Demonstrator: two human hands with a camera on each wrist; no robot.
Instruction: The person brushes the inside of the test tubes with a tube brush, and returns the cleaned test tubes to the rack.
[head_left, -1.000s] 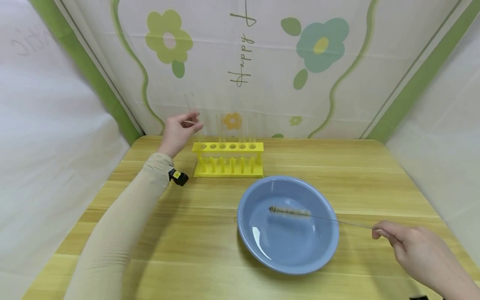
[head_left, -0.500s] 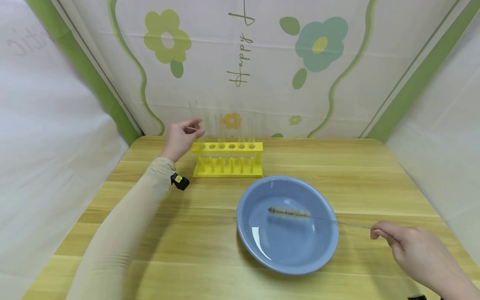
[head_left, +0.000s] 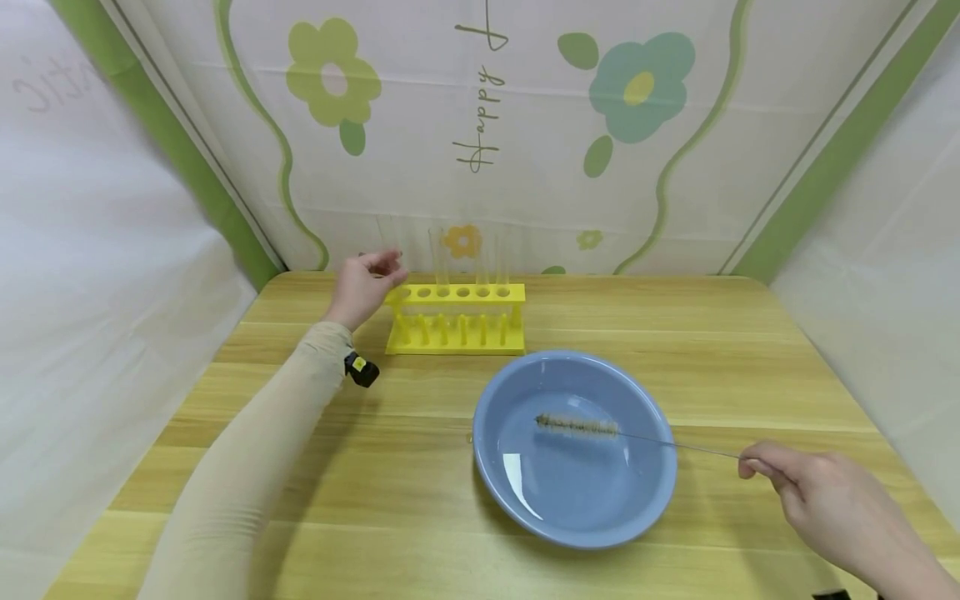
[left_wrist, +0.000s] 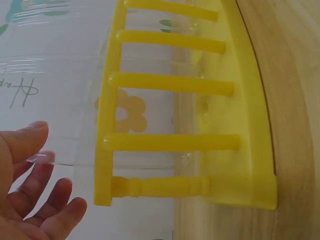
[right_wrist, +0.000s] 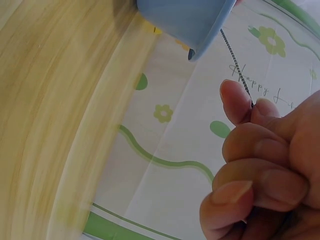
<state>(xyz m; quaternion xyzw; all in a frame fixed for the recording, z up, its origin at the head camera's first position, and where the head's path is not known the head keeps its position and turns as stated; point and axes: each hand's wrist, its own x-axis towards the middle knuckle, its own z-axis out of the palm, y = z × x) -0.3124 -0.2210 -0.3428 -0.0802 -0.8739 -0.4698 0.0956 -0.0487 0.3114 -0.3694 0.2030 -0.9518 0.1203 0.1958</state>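
Observation:
At the left end of the yellow test tube rack [head_left: 456, 345], my left hand [head_left: 366, 287] is around a clear test tube [head_left: 386, 228]. The left wrist view shows this tube passing through the end hole, its rounded bottom near the rack's base. Thumb and fingertips stand apart there, loosely about the glass; contact is hard to judge. My right hand [head_left: 828, 504] pinches the thin wire handle [right_wrist: 235, 62] of a test tube brush [head_left: 577, 426] between thumb and forefinger. The brush's bristle head is over the inside of a blue basin [head_left: 495, 500].
More clear test tubes [head_left: 441, 262] stand upright in the rack. The basin sits on the wooden table [head_left: 390, 500], in front of the rack and to its right. A flowered white curtain [head_left: 525, 192] hangs behind the table, with white fabric walls at both sides.
My left hand has lowered the test tube into the rack's left end, and its fingers have loosened. The right hand and brush stay almost where they were.

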